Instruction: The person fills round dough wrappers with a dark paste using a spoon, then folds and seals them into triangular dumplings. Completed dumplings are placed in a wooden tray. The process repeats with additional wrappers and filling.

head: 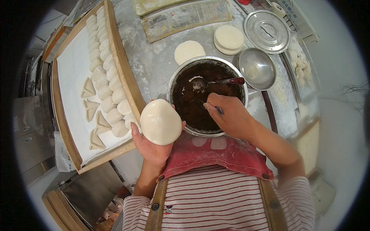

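On the palm and fingers of my left hand (154, 150) rests a round, flat dough wrapper (161, 122). My right hand (227, 115) grips a utensil by its handle (219, 110), over a metal bowl (170, 86) of dark brown filling (186, 111). The working end of that utensil is down at the filling and hard to make out. A second spoon (202, 83) with a dark red handle lies in the same bowl, some white powder on it. Behind the bowl are a single dough round (189, 52) and a small stack of dough rounds (229, 39).
A paper-lined wooden tray (69, 86) at the left holds rows of dough buns (108, 104) and several folded triangular pieces (102, 122). At the right are a steel ladle (257, 69), a metal lid (267, 31) and a clear container of dough pieces (300, 68). Floury plastic boards (188, 20) lie behind.
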A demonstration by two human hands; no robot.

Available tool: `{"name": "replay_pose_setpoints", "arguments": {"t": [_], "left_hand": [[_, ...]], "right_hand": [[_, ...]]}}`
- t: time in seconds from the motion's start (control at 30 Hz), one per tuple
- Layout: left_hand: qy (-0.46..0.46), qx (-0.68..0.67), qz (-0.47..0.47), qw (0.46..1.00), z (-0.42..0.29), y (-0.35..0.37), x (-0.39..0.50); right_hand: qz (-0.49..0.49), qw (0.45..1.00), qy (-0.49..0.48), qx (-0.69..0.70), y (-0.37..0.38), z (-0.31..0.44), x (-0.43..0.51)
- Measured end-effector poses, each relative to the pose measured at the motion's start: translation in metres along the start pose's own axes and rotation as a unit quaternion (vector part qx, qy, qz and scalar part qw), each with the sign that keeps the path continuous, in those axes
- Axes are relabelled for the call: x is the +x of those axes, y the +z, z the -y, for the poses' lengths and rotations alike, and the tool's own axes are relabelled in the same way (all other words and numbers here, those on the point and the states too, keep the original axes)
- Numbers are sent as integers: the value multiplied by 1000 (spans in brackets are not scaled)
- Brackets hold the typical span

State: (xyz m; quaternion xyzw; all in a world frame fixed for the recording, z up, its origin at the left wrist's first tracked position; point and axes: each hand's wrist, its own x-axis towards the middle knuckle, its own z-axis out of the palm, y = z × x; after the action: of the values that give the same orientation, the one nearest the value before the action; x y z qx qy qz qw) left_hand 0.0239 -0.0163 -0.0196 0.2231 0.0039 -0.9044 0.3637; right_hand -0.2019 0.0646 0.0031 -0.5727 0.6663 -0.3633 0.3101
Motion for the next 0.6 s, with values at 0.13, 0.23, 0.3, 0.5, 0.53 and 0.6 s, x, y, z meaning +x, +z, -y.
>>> {"name": "replay_pose_setpoints", "arguments": {"t": [0.13,0.23,0.3,0.5,0.53,0.6], "left_hand": [[-1,-3,-4,1000,0,-1,0],[0,-2,-1,1000,0,-2,1],[0,-2,5,1000,0,-2,1],[-1,-2,4,1000,-1,-2,2],[-1,-4,8,1000,-1,-2,2],[-1,-4,12,1000,-1,-2,1]], "right_hand": [[18,1000,12,4,2,-1,1],[20,1000,-9,4,4,-3,1],[20,999,-27,-2,4,-4,1],[40,999,-36,-3,5,-3,2],[42,998,-36,-2,5,-2,2],[47,998,-36,-3,5,-2,3]]}}
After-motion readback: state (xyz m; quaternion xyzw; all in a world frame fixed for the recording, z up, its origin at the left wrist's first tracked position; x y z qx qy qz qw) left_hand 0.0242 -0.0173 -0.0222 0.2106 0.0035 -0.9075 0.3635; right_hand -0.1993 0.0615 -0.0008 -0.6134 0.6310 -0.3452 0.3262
